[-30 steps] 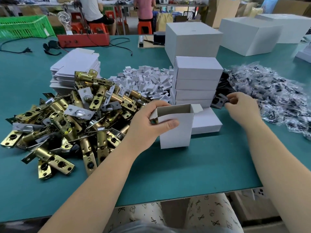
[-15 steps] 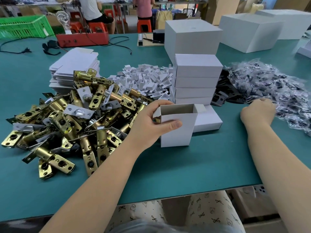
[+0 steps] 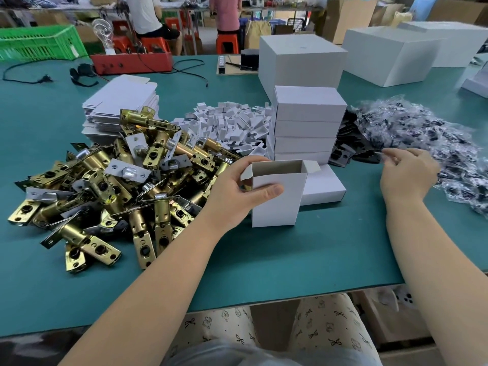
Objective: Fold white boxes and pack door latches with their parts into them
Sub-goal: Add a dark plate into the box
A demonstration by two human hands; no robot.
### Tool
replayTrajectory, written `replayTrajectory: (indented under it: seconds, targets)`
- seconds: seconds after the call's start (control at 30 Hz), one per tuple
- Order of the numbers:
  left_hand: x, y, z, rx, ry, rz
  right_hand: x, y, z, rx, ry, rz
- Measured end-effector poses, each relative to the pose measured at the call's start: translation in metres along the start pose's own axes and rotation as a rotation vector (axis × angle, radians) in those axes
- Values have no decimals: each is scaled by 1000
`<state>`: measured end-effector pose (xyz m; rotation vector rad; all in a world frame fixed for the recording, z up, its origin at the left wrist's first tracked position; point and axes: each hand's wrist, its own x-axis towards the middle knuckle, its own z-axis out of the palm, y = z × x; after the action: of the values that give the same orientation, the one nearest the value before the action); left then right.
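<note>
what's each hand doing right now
Left hand: grips the open box, upright on the table.
Right hand: pinches a clear bag at the bag pile's edge.

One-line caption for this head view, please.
Left hand holds open white box upright on the table; right hand picks at bagged parts beside brass latches.

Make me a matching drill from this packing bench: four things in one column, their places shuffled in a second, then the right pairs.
Things:
1. open white box
2. brass latches
3. bagged parts
4. flat box blanks

Places:
A. heaped at the table's right side
B. stacked behind the latch pile
C. upright in the left hand
D. piled at the table's left

Pairs: 1-C, 2-D, 3-A, 4-B
</note>
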<state>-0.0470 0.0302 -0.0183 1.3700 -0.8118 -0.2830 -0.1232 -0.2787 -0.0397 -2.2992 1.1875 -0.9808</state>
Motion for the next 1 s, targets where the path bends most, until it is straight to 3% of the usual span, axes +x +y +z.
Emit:
replayTrajectory:
  seconds: [0.3,0.47,0.57,0.73,0.83,1.0]
  targets:
    - [0,1,0,2,-11,6,-5,-10,-5,399,29,151]
    - [1,-1,0,-11,-20,-4,-12,-26,-16,754,37,88]
    - [1,0,0,-5,-24,4,-22,-37,-19,761,-1,28]
    - [-1,2,0,-4,-21,9,-38,-53,-31,808,-69,82]
    - [-1,2,1,4,-21,13,-56,-78,-52,1015,-161,-28]
    - [-1,3,2,-3,-17,2,-88,-113,-61,998,-389,-410]
